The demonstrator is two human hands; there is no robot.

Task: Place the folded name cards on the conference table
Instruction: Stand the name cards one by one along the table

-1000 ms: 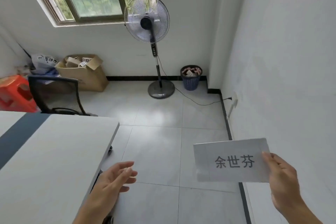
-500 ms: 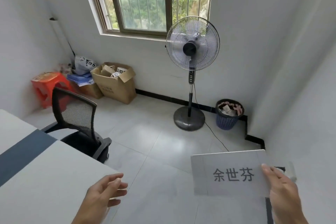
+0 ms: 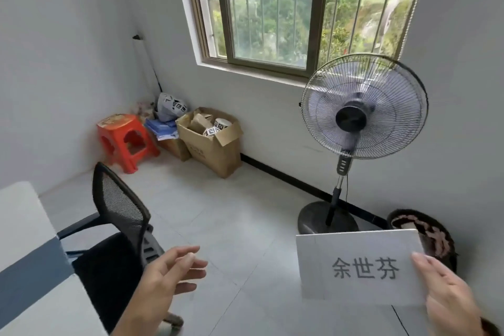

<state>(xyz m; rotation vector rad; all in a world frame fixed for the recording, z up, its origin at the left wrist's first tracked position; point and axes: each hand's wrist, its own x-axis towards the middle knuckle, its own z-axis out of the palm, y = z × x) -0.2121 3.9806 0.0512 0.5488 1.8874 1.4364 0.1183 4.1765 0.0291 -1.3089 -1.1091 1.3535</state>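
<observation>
1. Head view, far left: the white worktop (image 3: 24,229) with a dark grey band across it fills the lower left corner, and no card lies on the part that shows
2. Just beside the worktop stands a black mesh office chair (image 3: 120,213), its back toward the window wall
3. Behind the chair, in the room's corner, an orange plastic stool (image 3: 124,139) sits on the tiled floor, with a stack of blue papers (image 3: 161,128) and an open cardboard box (image 3: 212,144) next to it
4. Low in the middle, the left hand (image 3: 166,278) hangs in the air over the chair seat, its grip wide, fingers spread and holding nothing
5. A barred window (image 3: 294,8) sits above, and right of centre a standing fan (image 3: 362,106) rises from a round base on the floor
6. Lower right, the white name card (image 3: 357,267), printed with three dark characters, is held up in the air well apart from the worktop
7. The right hand (image 3: 450,297) has its grip closed on the card's right edge
8. A dark waste basket (image 3: 425,229) shows partly behind the card
</observation>
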